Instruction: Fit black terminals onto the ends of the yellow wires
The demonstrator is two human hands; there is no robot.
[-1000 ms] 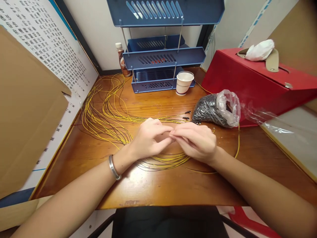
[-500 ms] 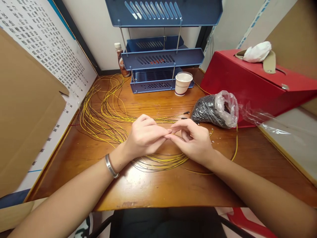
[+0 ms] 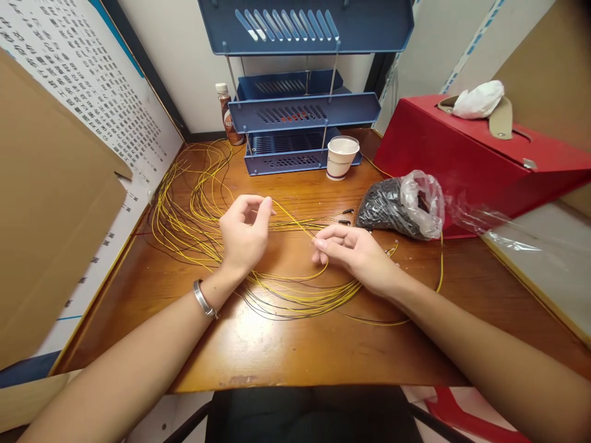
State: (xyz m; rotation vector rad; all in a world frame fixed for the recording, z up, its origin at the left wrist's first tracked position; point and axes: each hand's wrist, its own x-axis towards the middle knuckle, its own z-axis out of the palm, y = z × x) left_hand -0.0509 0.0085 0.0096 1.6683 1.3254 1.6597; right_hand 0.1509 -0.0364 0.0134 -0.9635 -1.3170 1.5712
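Yellow wire (image 3: pixel 294 217): suspended over the bench (image 3: pixel 286 369), well inward of its front edge.
Left hand (image 3: pixel 245 237): wire pinched by fingers.
Right hand (image 3: pixel 353 252): wire pinched likewise.
Hands: newly parted, leaving wire exposed.

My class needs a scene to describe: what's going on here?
Someone's left hand and right hand pinch a yellow wire, which runs between them above the wooden desk. Loops of yellow and dark wires lie below and to the left. Past the right hand sit a plastic bag and a paper cup.
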